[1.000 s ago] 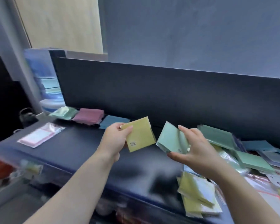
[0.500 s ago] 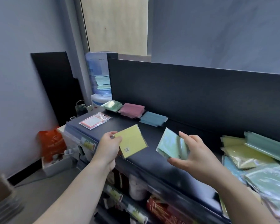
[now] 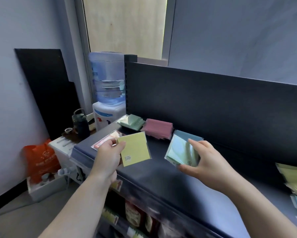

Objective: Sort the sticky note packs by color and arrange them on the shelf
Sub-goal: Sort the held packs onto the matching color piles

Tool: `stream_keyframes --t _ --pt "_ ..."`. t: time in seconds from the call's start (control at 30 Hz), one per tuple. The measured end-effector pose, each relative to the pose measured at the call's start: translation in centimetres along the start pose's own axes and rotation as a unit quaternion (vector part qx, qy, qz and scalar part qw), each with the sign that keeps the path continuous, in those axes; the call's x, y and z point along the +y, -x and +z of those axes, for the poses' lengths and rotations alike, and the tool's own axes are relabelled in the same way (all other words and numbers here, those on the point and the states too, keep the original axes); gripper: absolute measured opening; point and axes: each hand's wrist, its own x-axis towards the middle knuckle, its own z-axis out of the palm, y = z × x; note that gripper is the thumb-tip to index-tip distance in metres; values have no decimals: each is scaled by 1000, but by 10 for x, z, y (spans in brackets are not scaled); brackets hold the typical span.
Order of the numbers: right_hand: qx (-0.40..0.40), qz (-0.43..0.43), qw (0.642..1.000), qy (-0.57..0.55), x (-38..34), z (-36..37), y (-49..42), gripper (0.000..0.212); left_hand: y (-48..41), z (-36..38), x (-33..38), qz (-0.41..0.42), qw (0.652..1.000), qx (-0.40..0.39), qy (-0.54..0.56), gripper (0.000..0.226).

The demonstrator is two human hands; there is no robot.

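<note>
1. Along the back of the dark flat shelf top (image 3: 161,179) I see three sorted stacks side by side: a pale green stack of wrapped packs (image 3: 132,121) at the far left end, a pink stack (image 3: 158,128) just beside it, and a blue stack (image 3: 185,135) next, partly hidden behind the pack in my right hand.
2. A clear-wrapped white and pink pack (image 3: 108,139) lies flat near the shelf's left front corner, partly covered by my left hand.
3. Loose yellow, green and blue packs (image 3: 293,179) are heaped at the right edge.
4. Off the shelf's left end stand a water dispenser with a blue bottle (image 3: 107,93), a dark kettle (image 3: 80,125) and an orange plastic bag (image 3: 40,159).
5. My left hand (image 3: 108,158) pinches a square yellow sticky note pack (image 3: 134,150) by its left edge, thumb on top, holding it tilted above the shelf.
6. My right hand (image 3: 206,162) grips a pale green sticky note pack (image 3: 180,151) between thumb and curled fingers, raised above the shelf, well apart from the yellow one.
</note>
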Motion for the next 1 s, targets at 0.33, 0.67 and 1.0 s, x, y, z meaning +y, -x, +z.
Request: stream_keyframes --t 0.33,0.67,1.0 --pt "36 22 999 5 -82 64 -132 74 -132 -79 22 -18 1000 -7 16 17" --pt "50 45 997 41 -121 108 -214 68 -172 -108 21 -27 999 -40 -5 16" --pt "61 46 995 69 -109 97 -200 68 -181 -78 27 -16 995 -92 -20 6"
